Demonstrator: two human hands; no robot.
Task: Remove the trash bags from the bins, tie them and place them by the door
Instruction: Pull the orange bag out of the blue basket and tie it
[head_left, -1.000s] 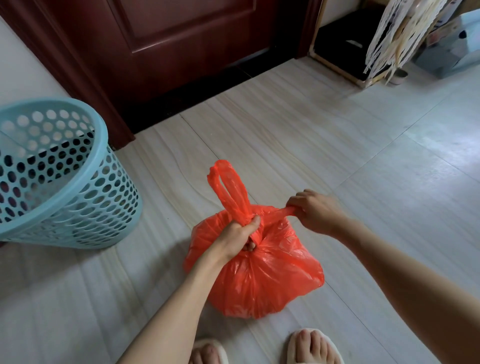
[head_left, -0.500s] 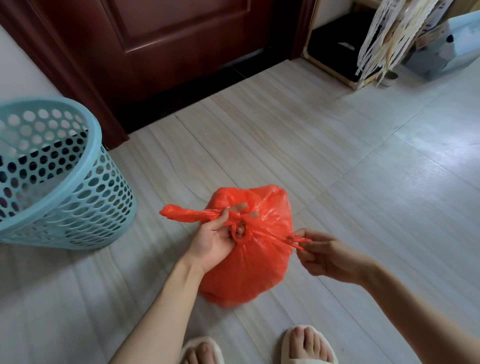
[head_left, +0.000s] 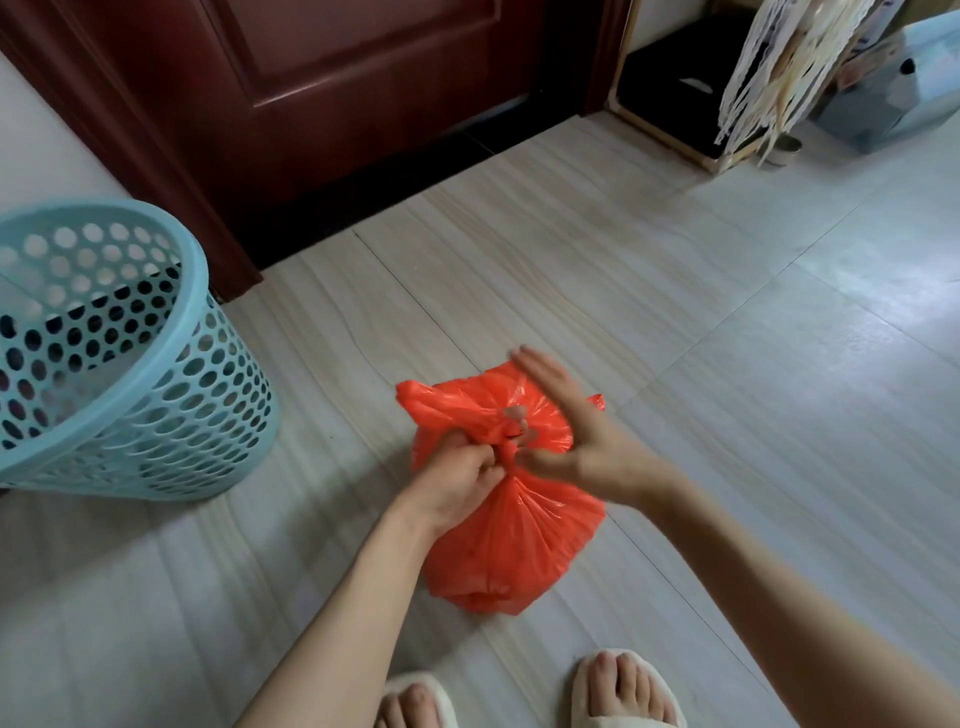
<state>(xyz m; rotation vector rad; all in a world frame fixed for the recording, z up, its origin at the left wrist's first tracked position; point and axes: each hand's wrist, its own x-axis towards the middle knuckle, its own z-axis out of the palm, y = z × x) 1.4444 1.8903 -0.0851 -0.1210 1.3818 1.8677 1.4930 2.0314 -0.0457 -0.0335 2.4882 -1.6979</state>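
While the orange trash bag (head_left: 511, 540) sits on the tiled floor (head_left: 675, 322) just ahead of my slippered feet (head_left: 626, 686), my left hand (head_left: 457, 480) grips its gathered neck, fingers curled round the twisted plastic. My right hand (head_left: 576, 431) lies over the bag's top, its upper fingers extended; its lower fingertips touch the knot, blurred. Left stands the blue perforated bin (head_left: 130, 374), beside the dark red door (head_left: 363, 93).

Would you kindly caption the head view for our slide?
Both hands knot an orange trash bag beside a blue bin.
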